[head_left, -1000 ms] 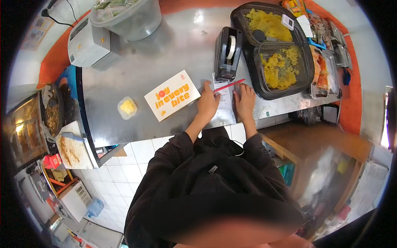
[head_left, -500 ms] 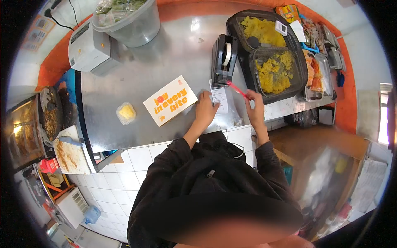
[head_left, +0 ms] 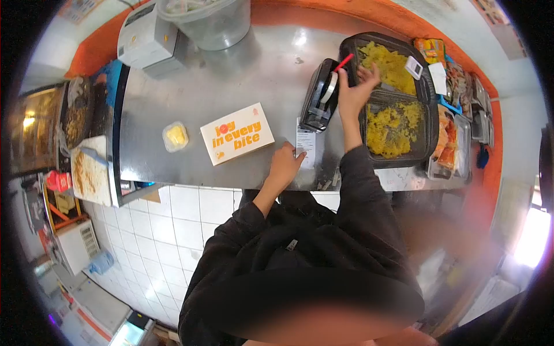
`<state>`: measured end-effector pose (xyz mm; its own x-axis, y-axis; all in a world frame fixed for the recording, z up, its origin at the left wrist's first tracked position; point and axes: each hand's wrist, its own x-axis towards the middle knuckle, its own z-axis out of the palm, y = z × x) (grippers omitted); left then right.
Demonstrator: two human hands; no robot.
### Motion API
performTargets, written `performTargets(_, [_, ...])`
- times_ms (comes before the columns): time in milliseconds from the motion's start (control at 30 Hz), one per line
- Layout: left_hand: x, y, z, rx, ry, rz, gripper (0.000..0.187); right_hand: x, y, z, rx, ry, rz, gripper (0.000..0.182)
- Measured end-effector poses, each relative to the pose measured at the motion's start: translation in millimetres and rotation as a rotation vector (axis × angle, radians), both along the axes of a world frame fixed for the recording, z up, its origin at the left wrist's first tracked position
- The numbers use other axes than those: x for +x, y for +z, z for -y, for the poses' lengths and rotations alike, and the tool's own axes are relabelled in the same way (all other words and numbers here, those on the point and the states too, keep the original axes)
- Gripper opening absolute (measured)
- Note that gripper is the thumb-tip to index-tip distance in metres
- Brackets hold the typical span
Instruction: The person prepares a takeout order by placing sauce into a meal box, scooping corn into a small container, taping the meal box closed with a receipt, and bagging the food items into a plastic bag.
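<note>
My left hand (head_left: 285,161) rests on the steel table, its fingertips at the left edge of a printed receipt (head_left: 306,149). Just left of it lies a white box (head_left: 237,134) with orange lettering. Above the receipt stands a black tape dispenser (head_left: 314,105), tilted to one side, with a red pen (head_left: 344,62) on its far end. My right hand (head_left: 356,86) is raised beside that end, thumb and fingers apart, its thumb close to the pen. A small clear tub (head_left: 175,136) of something yellow sits further left.
Right of the dispenser is a large black tray (head_left: 430,112) with yellow food in two baskets. Food packs and containers (head_left: 450,147) line the right side. At the back left are a clear bucket (head_left: 216,29) and a white machine (head_left: 147,37). A cutting board (head_left: 92,179) lies far left.
My right hand has moved up and away with the red pen, from over the receipt to the dispenser's far end, and its fingers have spread. The view has shifted slightly.
</note>
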<state>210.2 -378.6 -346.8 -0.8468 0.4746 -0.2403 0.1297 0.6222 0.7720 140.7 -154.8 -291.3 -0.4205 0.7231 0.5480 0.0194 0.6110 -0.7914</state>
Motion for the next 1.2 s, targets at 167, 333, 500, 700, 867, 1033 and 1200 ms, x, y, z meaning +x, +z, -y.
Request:
performTargets(167, [-3.6, 3.7, -9.1, 0.092, 0.039, 0.284, 0.033, 72.3, -11.2, 44.1, -0.226, 0.079, -0.083, 0.051])
performTargets(333, [4.7, 52.3, 1.7, -0.030, -0.078, -0.088, 0.020, 124.4, -17.7, 45.8, -0.331, 0.144, 0.093, 0.024])
performTargets(500, [-29.9, 111.2, 66.4, 0.090, 0.234, -0.197, 0.018, 117.9, 20.7, 53.7, -0.355, 0.250, 0.103, 0.022])
performTargets(700, [-53.0, 66.8, 110.8, -0.199, 0.385, -0.240, 0.045, 49.2, 42.7, 108.4, -0.280, 0.919, 0.682, 0.022])
performTargets(867, [-59.8, 36.9, 127.1, -0.264, 0.237, -0.667, 0.054, -16.7, 50.1, 141.5, -0.164, 1.295, 0.823, 0.049])
performTargets(1033, [-61.3, 29.6, 134.7, -0.350, 0.143, -0.703, 0.053, -52.5, 21.1, 151.8, -0.060, 1.230, 1.378, 0.087])
performTargets(1200, [-80.2, 17.9, 157.6, -0.056, 0.147, -0.480, 0.071, -53.4, 8.0, 97.1, 0.596, 0.842, 1.132, 0.089])
